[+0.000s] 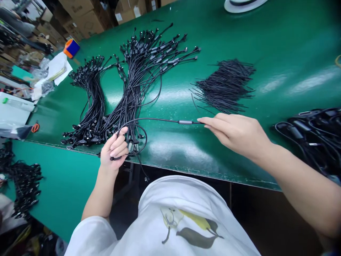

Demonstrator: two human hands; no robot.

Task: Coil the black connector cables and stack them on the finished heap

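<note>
A thin black cable (160,120) with a grey sleeve (185,122) runs between my two hands above the green table. My left hand (116,147) is closed around one end of it, and a loop of the cable hangs beside the fingers. Just past the grey sleeve, my right hand (231,133) pinches the cable with fingers pressed together; the tip there is hidden. Behind my left hand lies a large bundle of similar black cables (133,81), with a smaller bundle (93,85) to its left. Beyond my right hand sits a pile of short black ties (226,85).
Coiled black cables (311,138) lie at the right edge of the green table (170,153). An orange and blue tape roll (71,48) and papers (57,67) sit at the far left. A white round object (243,6) is at the back. Cardboard boxes (87,21) stand behind.
</note>
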